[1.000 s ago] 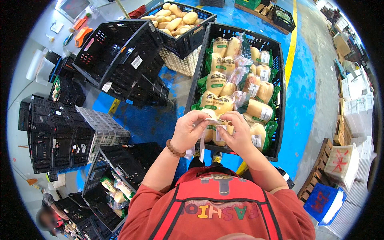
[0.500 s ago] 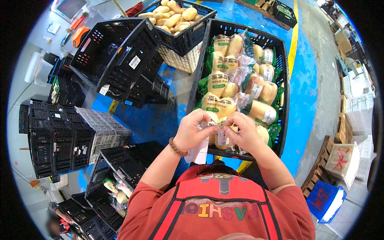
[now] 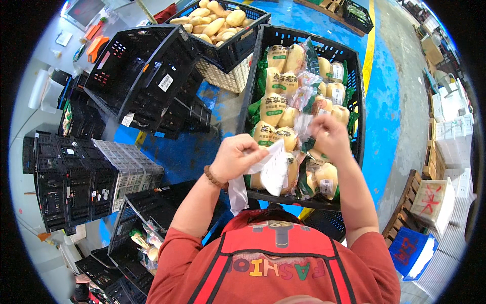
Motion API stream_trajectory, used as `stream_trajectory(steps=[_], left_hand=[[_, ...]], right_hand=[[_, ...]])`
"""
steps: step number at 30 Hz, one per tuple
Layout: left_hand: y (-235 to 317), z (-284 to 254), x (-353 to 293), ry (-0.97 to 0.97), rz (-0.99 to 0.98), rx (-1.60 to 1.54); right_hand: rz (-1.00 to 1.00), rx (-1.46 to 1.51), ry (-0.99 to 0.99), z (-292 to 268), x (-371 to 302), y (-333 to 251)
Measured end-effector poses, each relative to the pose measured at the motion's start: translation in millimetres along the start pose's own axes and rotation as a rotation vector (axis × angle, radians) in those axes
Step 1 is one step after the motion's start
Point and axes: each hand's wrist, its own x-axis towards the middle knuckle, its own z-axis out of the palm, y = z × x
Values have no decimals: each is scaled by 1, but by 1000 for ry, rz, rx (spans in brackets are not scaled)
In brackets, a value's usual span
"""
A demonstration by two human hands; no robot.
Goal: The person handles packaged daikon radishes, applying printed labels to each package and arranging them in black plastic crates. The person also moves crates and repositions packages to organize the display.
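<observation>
In front of me a black plastic crate [image 3: 360, 126] holds rows of clear, green-edged bags of pale yellow squash [image 3: 274, 107]. Several bags carry white stickers. My left hand [image 3: 237, 158], a beaded bracelet at its wrist, is closed on a white label strip [image 3: 274, 169], which hangs over the near left bags with a tail toward my body. Above the right-hand bags is my right hand [image 3: 329, 133], slightly blurred, its fingers drawn together. Something whitish shows by its fingertips; I cannot tell whether it is a label or bag plastic.
Beyond stands a black crate of loose squash [image 3: 216, 24] on a white crate [image 3: 225, 75]. Empty-looking black crates [image 3: 144, 76] are stacked at left, with more crates [image 3: 76, 177] nearer. A wooden pallet [image 3: 403, 205] and a blue box [image 3: 412, 252] are at right. Part of a person [image 3: 81, 289] appears lower left.
My hands, together at the label strip before, have parted. The right has moved away and up over the right-hand bags; the left keeps the strip, now more spread out.
</observation>
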Motion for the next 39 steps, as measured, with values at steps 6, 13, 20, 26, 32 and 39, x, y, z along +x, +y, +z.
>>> stream_trajectory(steps=[6, 13, 20, 26, 32, 39], left_hand=[[8, -4, 48, -235, 306, 311], [-30, 32, 98, -361, 187, 807], [-64, 63, 126, -451, 74, 560], [-206, 102, 135, -327, 206, 290], [-145, 87, 131, -585, 258, 762], [-93, 79, 124, -609, -36, 895]], right_hand=[[654, 542, 110, 7, 71, 47], [612, 94, -96, 39, 65, 96], [625, -201, -61, 33, 58, 111], [398, -947, -246, 45, 68, 64], [-73, -709, -145, 41, 56, 88], [-73, -978, -228, 47, 48, 91]])
